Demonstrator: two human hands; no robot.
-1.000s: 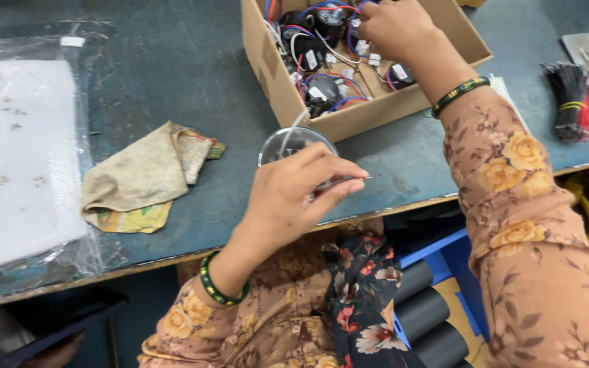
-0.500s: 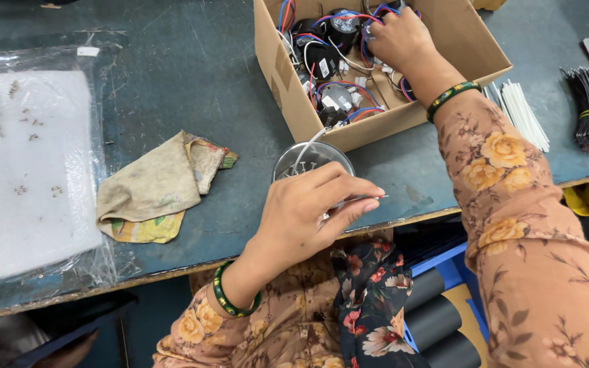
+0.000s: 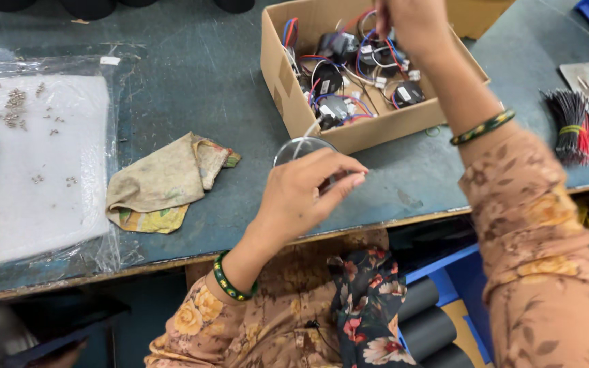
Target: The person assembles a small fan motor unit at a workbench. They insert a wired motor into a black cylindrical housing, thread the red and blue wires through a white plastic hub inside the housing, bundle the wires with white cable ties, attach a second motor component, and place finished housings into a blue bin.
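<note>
My left hand (image 3: pixel 307 191) grips a small round clear container (image 3: pixel 299 148) near the front edge of the dark green table (image 3: pixel 192 75); a thin white stick stands in the container. My right hand (image 3: pixel 414 24) reaches into an open cardboard box (image 3: pixel 288 78) filled with several small black parts (image 3: pixel 328 76) with red, blue and white wires. The fingers are closed among the wires at the top of the frame; what they hold is cut off. Both wrists wear green bangles.
A crumpled yellowish cloth (image 3: pixel 161 182) lies left of my left hand. Further left is a white pad in a plastic bag (image 3: pixel 32 163) with several tiny metal bits on it. A bundle of black and red wires (image 3: pixel 570 126) lies at the right.
My right hand has drawn up and back within the box. The view has shifted, so the box and table sit more to the right. My left hand still holds the clear container.
</note>
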